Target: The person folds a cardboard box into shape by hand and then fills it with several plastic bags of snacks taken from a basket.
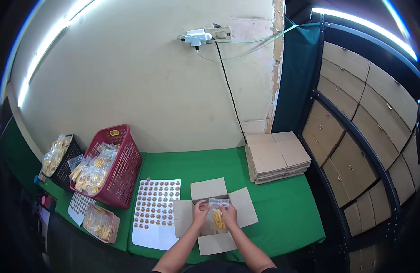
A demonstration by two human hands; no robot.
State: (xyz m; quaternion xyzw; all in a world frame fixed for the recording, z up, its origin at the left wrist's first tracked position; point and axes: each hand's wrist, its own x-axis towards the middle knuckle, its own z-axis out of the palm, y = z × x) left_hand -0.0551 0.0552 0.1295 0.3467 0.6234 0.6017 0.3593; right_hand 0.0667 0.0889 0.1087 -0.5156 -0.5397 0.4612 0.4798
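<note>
Over an open cardboard box (208,187), a clear zip bag (218,219) of yellow stick-shaped pieces hangs in front of me. My right hand (229,215) grips its right side near the top, thumb across the front. My left hand (200,212) is closed, with its curled fingertips at the bag's upper left corner. All four box flaps are folded outward. Left of the box lies a white sheet of round brown stickers (157,204); its lowest rows are bare. The inside of the box is mostly hidden by my hands and the bag.
A maroon basket (128,175) of similar bags stands at left, beside a black basket (64,169) of more. A pink tub (101,223) and another sticker sheet (80,207) sit nearer. Flat cardboard (279,157) is stacked at right on the green cloth (282,214); shelved boxes (344,86) stand beyond.
</note>
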